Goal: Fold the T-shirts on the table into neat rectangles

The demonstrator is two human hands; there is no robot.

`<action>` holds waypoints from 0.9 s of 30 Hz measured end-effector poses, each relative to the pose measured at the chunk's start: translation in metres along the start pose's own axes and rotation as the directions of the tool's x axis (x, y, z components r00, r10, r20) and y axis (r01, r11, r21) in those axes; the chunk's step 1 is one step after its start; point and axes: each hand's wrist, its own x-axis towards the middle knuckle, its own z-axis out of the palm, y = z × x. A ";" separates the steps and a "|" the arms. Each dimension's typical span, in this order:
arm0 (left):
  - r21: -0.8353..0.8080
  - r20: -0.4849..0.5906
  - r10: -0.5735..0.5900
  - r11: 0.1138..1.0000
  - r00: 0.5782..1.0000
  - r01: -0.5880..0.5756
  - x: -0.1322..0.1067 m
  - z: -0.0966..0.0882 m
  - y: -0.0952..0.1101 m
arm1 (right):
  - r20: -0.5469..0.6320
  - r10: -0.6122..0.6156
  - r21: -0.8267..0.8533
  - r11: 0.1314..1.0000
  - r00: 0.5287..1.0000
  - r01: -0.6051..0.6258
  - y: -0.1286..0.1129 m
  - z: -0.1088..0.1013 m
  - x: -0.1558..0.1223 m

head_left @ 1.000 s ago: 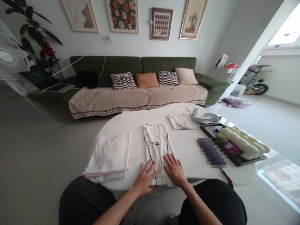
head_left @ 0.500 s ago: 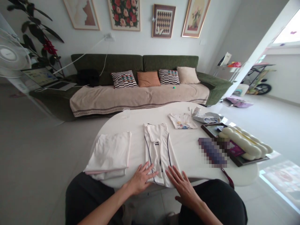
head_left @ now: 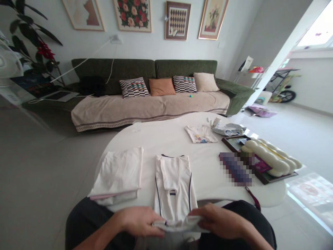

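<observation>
The left hand [head_left: 139, 220] and right hand [head_left: 215, 219] pinch the raised near edge of the white garment [head_left: 182, 178], laid out at six o'clock on the counter [head_left: 148, 139]. At nine sits a folded white stack [head_left: 119, 172]; at one, a printed shirt [head_left: 201, 133]; at two, a crumpled bag [head_left: 229, 130], contents unclear; at three, a dark tray [head_left: 270, 181] bearing a puffy cream item [head_left: 270, 156].

My left hand [head_left: 137, 220] at seven o'clock, right hand [head_left: 220, 219] at five; both pinching, fingers curled inward, forearms [head_left: 104, 232] converging towards six.
</observation>
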 end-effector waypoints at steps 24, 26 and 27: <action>-0.376 -0.901 -0.328 0.916 0.285 -0.136 0.159 -0.055 -0.102 | -0.801 0.255 0.101 0.949 0.541 -0.299 0.093 -0.024 0.156; -0.193 -0.953 -0.165 0.977 0.252 -0.092 0.160 -0.043 -0.098 | -0.811 0.183 -0.001 0.950 0.556 -0.314 0.085 -0.009 0.158; -0.057 -0.956 -0.041 0.997 0.290 -0.044 0.160 -0.035 -0.096 | -0.797 0.144 -0.074 0.940 0.587 -0.332 0.082 -0.001 0.159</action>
